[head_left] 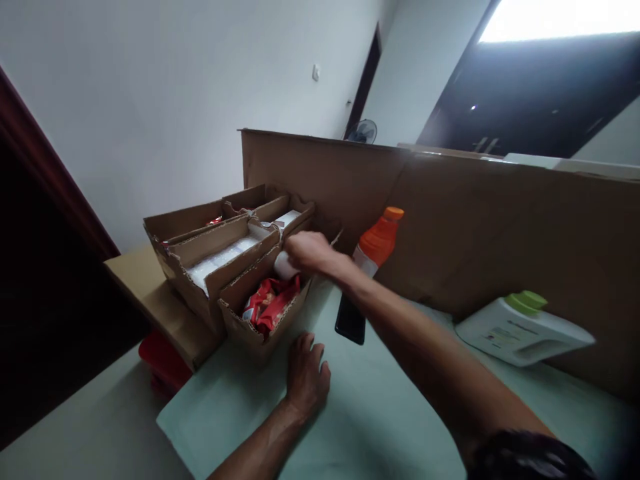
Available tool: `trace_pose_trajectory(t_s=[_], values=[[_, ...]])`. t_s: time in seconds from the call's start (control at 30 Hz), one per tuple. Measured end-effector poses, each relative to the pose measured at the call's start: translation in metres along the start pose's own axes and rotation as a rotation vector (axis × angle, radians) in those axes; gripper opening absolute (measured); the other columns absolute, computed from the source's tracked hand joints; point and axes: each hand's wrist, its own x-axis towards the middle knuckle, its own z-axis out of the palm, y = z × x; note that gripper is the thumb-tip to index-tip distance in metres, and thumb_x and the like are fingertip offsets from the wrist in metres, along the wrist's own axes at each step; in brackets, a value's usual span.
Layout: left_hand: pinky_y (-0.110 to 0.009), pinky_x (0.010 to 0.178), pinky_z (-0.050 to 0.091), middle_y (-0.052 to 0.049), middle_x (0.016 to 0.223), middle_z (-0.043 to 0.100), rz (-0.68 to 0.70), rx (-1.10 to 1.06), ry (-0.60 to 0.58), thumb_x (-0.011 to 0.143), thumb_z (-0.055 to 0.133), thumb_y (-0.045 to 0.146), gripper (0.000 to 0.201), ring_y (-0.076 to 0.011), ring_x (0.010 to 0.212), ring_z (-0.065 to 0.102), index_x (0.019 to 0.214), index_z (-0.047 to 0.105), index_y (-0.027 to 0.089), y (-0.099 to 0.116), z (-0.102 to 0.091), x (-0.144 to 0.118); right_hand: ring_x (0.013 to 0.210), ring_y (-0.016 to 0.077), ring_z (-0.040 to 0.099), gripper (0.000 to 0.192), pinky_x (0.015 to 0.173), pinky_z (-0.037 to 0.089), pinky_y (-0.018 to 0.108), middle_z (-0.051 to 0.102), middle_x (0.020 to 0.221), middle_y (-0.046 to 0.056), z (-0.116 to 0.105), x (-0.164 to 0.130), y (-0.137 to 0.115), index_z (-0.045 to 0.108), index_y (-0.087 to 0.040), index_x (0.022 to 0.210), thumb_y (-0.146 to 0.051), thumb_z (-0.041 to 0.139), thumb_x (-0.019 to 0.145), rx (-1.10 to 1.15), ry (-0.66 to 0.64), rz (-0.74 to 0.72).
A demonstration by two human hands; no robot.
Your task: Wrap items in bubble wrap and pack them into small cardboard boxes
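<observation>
My right hand [311, 252] reaches over the front cardboard box [240, 331], its fingers closed on a white rounded object [286, 266], blurred and partly covered by the hand. Red packets [270, 303] lie in the same box. On the pale green tabletop [360, 413], just in front of that box, my left hand [309, 373] rests with its fingers apart and nothing in it. Under my right forearm lies a black phone [351, 322]. Behind that arm leans a bottle with an orange cap and orange upper part [379, 239].
Beside the front box, a divided cardboard box [187, 293] holds white packages [225, 259]. A cardboard panel [450, 227] stands along the back. A white jug with a green cap [520, 331] lies tilted at the right. Something red [165, 360] sits below the table's left edge.
</observation>
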Motion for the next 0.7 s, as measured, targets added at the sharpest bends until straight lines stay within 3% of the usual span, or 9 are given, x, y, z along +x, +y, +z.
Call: trace_pose_trajectory(t_s=[0.07, 0.1, 0.17, 0.27, 0.37, 0.43, 0.5, 0.57, 0.7], values=[[-0.05, 0.115, 0.04, -0.014, 0.137, 0.059, 0.008, -0.01, 0.001, 0.082, 0.057, 0.012, 0.031, -0.0308, 0.132, 0.05, 0.11, 0.069, 0.019, 0.0, -0.001, 0.0, 0.079, 0.0181, 0.069, 0.015, 0.07, 0.052, 0.027, 0.073, 0.083, 0.005, -0.017, -0.031, 0.045, 0.072, -0.018, 0.085, -0.026, 0.061, 0.091, 0.112, 0.058, 0.008], [-0.05, 0.115, 0.04, -0.013, 0.137, 0.059, 0.01, -0.013, 0.002, 0.082, 0.057, 0.012, 0.031, -0.0305, 0.131, 0.05, 0.11, 0.069, 0.02, 0.0, -0.001, -0.001, 0.068, 0.0165, 0.066, 0.018, 0.059, 0.049, 0.026, 0.071, 0.073, 0.004, -0.021, -0.051, 0.071, 0.071, -0.018, 0.08, -0.032, 0.063, 0.088, 0.377, 0.115, -0.033], [-0.049, 0.115, 0.041, -0.013, 0.137, 0.059, 0.009, -0.014, 0.002, 0.082, 0.058, 0.013, 0.03, -0.0305, 0.131, 0.05, 0.109, 0.07, 0.02, 0.001, -0.003, -0.001, 0.055, 0.0133, 0.061, 0.031, 0.049, 0.044, 0.024, 0.067, 0.064, 0.001, -0.021, -0.094, 0.128, 0.068, -0.023, 0.074, -0.049, 0.059, 0.088, 0.526, 0.184, -0.026], [-0.048, 0.115, 0.04, -0.015, 0.136, 0.059, 0.008, -0.006, -0.001, 0.082, 0.058, 0.014, 0.031, -0.0309, 0.131, 0.051, 0.11, 0.071, 0.017, 0.003, -0.004, -0.001, 0.037, 0.0108, 0.048, 0.042, 0.038, 0.037, 0.025, 0.057, 0.047, -0.002, 0.001, -0.155, 0.205, 0.067, -0.029, 0.062, -0.062, 0.056, 0.086, 0.606, 0.258, -0.005], [-0.048, 0.114, 0.041, -0.016, 0.137, 0.059, 0.007, 0.005, -0.008, 0.082, 0.058, 0.013, 0.033, -0.0318, 0.131, 0.051, 0.111, 0.071, 0.015, 0.005, -0.005, -0.002, 0.03, 0.0113, 0.042, 0.042, 0.039, 0.043, 0.027, 0.052, 0.04, -0.004, 0.027, -0.187, 0.251, 0.067, -0.031, 0.059, -0.065, 0.06, 0.084, 0.6, 0.361, -0.019], [-0.049, 0.114, 0.041, -0.017, 0.138, 0.059, 0.005, 0.012, -0.014, 0.082, 0.057, 0.013, 0.033, -0.0327, 0.131, 0.051, 0.112, 0.071, 0.014, 0.005, -0.005, -0.001, 0.034, 0.0128, 0.049, 0.042, 0.048, 0.052, 0.03, 0.054, 0.042, -0.003, 0.036, -0.185, 0.259, 0.068, -0.032, 0.062, -0.066, 0.059, 0.085, 0.513, 0.455, 0.034], [-0.05, 0.114, 0.041, -0.017, 0.138, 0.059, 0.006, 0.018, -0.018, 0.082, 0.057, 0.013, 0.033, -0.0331, 0.131, 0.051, 0.112, 0.071, 0.014, 0.006, -0.005, -0.001, 0.047, 0.0151, 0.061, 0.04, 0.056, 0.055, 0.032, 0.066, 0.054, 0.003, 0.035, -0.164, 0.248, 0.07, -0.028, 0.069, -0.061, 0.057, 0.088, 0.399, 0.468, 0.12], [-0.05, 0.114, 0.041, -0.018, 0.138, 0.059, 0.007, 0.024, -0.02, 0.082, 0.056, 0.013, 0.034, -0.033, 0.132, 0.051, 0.113, 0.071, 0.013, 0.005, -0.004, -0.001, 0.062, 0.0178, 0.069, 0.032, 0.059, 0.054, 0.032, 0.076, 0.074, 0.008, 0.029, -0.126, 0.221, 0.074, -0.023, 0.078, -0.049, 0.059, 0.089, 0.325, 0.385, 0.163], [-0.05, 0.113, 0.042, -0.016, 0.138, 0.06, 0.004, 0.026, -0.011, 0.082, 0.056, 0.013, 0.035, -0.032, 0.131, 0.052, 0.113, 0.07, 0.016, 0.002, 0.0, -0.002, 0.084, 0.0211, 0.072, 0.016, 0.075, 0.053, 0.033, 0.079, 0.091, 0.005, 0.019, -0.022, 0.148, 0.078, -0.023, 0.095, -0.028, 0.065, 0.088, 0.22, 0.223, 0.124]])
